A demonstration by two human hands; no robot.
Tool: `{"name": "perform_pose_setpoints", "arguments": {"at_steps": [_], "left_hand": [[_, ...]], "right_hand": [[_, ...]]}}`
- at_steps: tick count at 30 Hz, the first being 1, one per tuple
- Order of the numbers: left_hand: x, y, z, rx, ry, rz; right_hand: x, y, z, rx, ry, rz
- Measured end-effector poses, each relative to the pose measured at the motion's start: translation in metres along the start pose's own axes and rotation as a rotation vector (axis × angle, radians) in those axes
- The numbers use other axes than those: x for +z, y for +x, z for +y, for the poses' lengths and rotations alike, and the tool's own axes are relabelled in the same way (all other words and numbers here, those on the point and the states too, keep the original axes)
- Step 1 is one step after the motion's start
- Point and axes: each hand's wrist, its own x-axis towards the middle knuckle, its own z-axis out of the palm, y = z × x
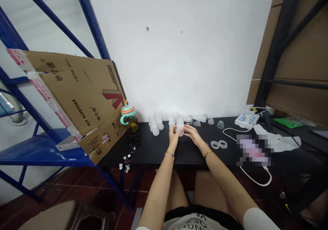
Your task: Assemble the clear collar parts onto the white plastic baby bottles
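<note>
A frosted white baby bottle (180,123) with a clear dome cap stands upright between my hands, at the middle of the black table. My left hand (174,135) is closed on its lower left side, thumb across the front. From the right, the fingers of my right hand (191,133) press against the same bottle. Just behind it another white bottle (171,121) is partly hidden. To the left, several similar capped bottles (154,126) are grouped. Clear dome caps (210,121) lie to the right, by a white bottle lying on its side (201,118). Two translucent rings (215,144) are nearer me.
A teal-lidded jug (130,117) stands left, beside a large cardboard sheet (84,93). A dark phone (133,140) with a beaded strap lies at the front left. On the right are a power strip (246,119), a white cable and a crumpled white sheet (276,139).
</note>
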Motion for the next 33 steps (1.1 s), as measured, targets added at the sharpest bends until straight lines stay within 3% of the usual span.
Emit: {"name": "perform_pose_setpoints", "arguments": {"at_steps": [7,13,24,28,33], "left_hand": [[0.001,-0.003,0.002,-0.024,0.033,-0.031],[0.003,-0.006,0.003,0.053,0.097,-0.016],[0.0,-0.01,0.016,0.189,0.381,0.185],[-0.016,0.0,0.016,0.175,0.401,0.271],[-0.059,0.01,0.017,0.182,0.5,0.367]], "right_hand": [[0.0,0.002,0.002,0.02,0.004,-0.003],[-0.004,0.005,0.006,0.002,0.0,0.004],[-0.004,0.006,0.002,0.036,-0.05,-0.015],[-0.002,0.005,0.0,0.039,-0.091,-0.003],[0.001,0.003,-0.002,0.005,-0.086,0.068]]}}
